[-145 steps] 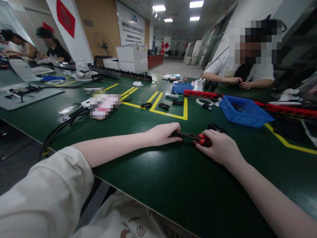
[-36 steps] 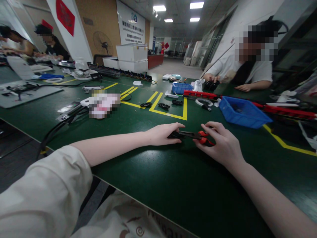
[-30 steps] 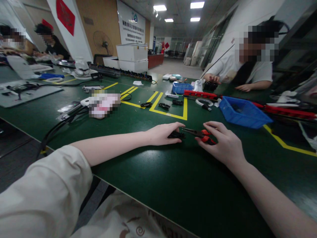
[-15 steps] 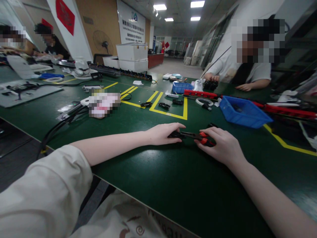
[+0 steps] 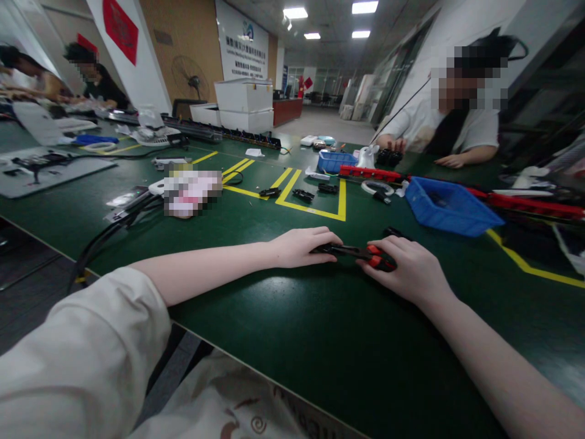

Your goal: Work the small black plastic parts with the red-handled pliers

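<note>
Pinched between thumb and fingers, a small black plastic part (image 5: 325, 249) sits in the left grip (image 5: 301, 247), low over the green table (image 5: 292, 341). Curled around red-and-black handles, the right grip (image 5: 409, 263) holds a pair of long-nose pliers (image 5: 377, 259), their nose pointing left and meeting the black part at the left fingertips; whether the jaws bite on it cannot be told. Just behind the right knuckles lies another black piece (image 5: 395, 233), partly hidden by the hand.

Farther off on the table, two black connector-like pieces, one at left (image 5: 303, 195) and one at right (image 5: 327, 188), lie inside a yellow tape outline (image 5: 315, 211), and a third piece (image 5: 269, 192) lies to the left of it. Beyond the right hand stands a blue plastic bin (image 5: 457, 213), with a white cable coil (image 5: 375, 187) to its left. A smaller blue bin (image 5: 337, 161) stands farther back, beside a red strip (image 5: 372, 173). Across the table at right, a co-worker's hand (image 5: 395, 145) rests at a dark bundle (image 5: 388, 158).
</note>
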The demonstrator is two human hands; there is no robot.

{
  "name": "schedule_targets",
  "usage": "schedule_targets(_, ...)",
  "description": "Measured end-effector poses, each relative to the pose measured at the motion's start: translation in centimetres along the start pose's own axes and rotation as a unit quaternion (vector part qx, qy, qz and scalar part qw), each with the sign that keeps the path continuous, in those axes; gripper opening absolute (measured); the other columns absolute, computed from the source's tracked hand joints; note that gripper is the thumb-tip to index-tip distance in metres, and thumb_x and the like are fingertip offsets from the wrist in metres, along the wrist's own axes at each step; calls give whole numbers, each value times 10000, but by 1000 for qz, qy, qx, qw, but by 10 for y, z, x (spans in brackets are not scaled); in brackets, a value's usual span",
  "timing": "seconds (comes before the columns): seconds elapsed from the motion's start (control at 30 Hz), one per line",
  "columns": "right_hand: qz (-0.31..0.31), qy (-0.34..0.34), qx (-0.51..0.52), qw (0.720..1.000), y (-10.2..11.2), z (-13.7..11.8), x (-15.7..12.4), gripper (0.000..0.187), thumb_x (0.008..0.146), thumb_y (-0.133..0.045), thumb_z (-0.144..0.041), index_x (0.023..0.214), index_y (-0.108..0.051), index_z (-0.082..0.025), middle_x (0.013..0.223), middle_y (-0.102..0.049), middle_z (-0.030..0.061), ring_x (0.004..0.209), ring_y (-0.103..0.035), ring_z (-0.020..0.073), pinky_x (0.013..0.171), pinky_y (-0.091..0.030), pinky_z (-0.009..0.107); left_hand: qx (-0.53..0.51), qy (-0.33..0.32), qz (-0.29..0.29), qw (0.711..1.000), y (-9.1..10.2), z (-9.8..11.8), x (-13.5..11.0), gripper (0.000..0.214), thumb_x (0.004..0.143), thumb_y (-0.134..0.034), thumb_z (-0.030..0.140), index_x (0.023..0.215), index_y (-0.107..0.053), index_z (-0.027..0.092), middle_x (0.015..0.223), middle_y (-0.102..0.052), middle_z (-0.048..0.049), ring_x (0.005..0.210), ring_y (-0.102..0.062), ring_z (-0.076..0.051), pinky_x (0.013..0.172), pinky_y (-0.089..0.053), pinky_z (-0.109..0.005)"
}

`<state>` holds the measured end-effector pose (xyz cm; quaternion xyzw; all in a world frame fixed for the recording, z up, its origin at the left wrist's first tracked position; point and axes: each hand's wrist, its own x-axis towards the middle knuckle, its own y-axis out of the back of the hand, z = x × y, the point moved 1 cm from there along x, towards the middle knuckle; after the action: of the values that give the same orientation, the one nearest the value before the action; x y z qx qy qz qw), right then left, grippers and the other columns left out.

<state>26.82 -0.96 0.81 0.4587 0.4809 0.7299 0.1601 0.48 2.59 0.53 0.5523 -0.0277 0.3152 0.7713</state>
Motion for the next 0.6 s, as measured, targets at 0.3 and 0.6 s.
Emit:
schedule_targets(0.3, -15, -17, 20, 1000, 1, -2, 1, 363, 854, -573, -513, 952, -665, -176, 903, -705, 99, 783, -656, 253, 682, -491, 378, 1, -1, 5, 1000, 0, 0, 0, 344, 975, -542, 357, 1283, -533, 205, 1161, -610, -78, 1004, -618, -191, 833, -482, -292)
schedule_targets(0.6, -20, -43, 61, 997, 2, 1, 1, 363, 971, -347, -321, 1094, -640, -143, 965, -714, 112, 843, -674, 241, 737, -503, 378, -16, 6, 15, 1000, 0, 0, 0, 313, 969, -553, 348, 1242, -555, 194, 1163, -618, -81, 1018, -616, -194, 839, -477, -299)
